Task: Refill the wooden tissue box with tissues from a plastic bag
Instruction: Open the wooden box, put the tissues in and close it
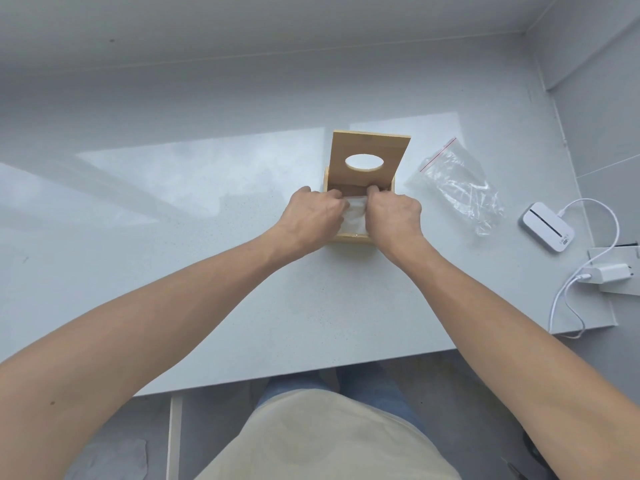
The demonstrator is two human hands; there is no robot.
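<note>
Hands left (310, 216) and right (393, 214) pinching soft white tissues (356, 216), square wooden box (349, 241), oval-holed lid (370, 157) upright, crinkled clear bag (457, 183) beside.

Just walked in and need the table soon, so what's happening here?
A person is refilling a wooden tissue box. Its lid stands open, and both the left hand and right hand press white tissues into it. The plastic bag lies to the right, apparently empty.
</note>
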